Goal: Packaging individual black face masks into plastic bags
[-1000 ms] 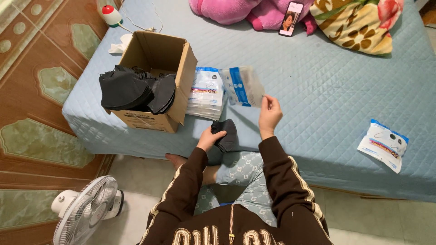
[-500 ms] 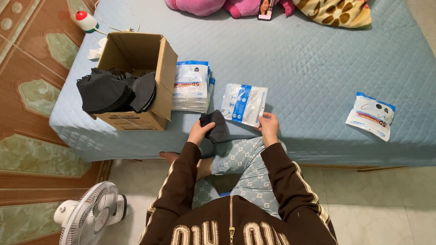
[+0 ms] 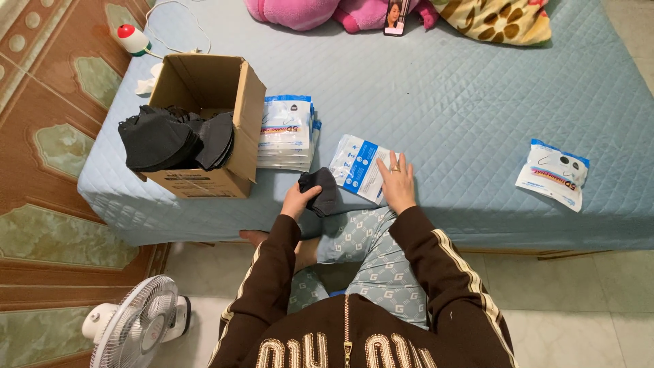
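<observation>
Right hand now flat on packet — blue quilted bed, tiled floor

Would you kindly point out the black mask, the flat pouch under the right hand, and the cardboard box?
black mask (image 3: 325,192), head view, its folded middle.
flat pouch (image 3: 355,167), head view, its blue panel.
cardboard box (image 3: 249,121), head view, its right wall.

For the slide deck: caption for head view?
Left hand grips black masks; right hand flat on pouch.

Blue quilted bed, tiled floor, fan.
</observation>
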